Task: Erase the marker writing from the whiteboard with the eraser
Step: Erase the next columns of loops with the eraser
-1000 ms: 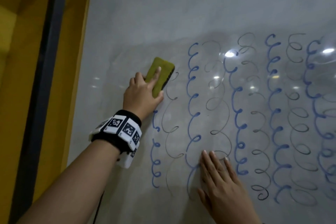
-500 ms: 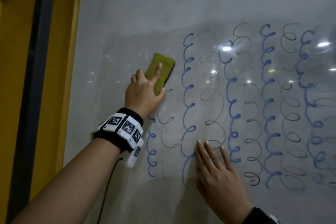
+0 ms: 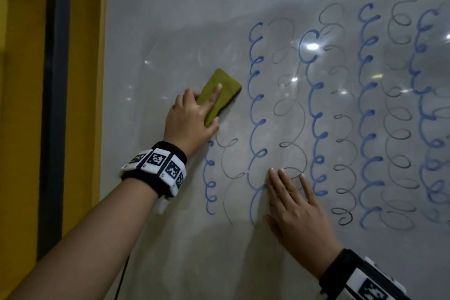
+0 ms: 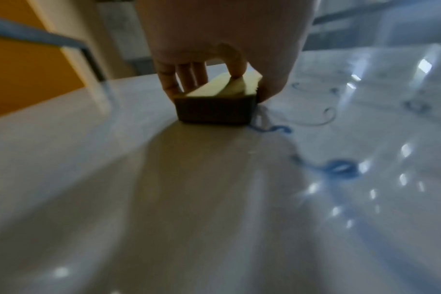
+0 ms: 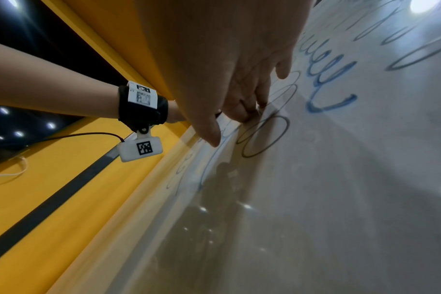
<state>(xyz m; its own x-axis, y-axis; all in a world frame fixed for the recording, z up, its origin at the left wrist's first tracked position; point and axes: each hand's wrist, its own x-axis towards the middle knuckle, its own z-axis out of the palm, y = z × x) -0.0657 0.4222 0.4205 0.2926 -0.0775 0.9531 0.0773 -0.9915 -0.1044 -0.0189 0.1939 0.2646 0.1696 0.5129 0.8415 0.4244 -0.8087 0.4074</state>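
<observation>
The left hand (image 3: pixel 192 119) grips the eraser (image 3: pixel 219 95), fingers (image 3: pixel 215 95) curled over it, pressing it flat against the whiteboard (image 3: pixel 194 7) beside blue loops (image 3: pixel 258 109); the right hand (image 3: pixel 297 212) lies flat, fingers spread, probably bracing the board.

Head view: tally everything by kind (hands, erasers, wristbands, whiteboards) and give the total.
Hands: 2 (left hand, right hand)
Eraser: 1
Wristbands: 2 (left wristband, right wristband)
Whiteboard: 1
Total: 6
</observation>
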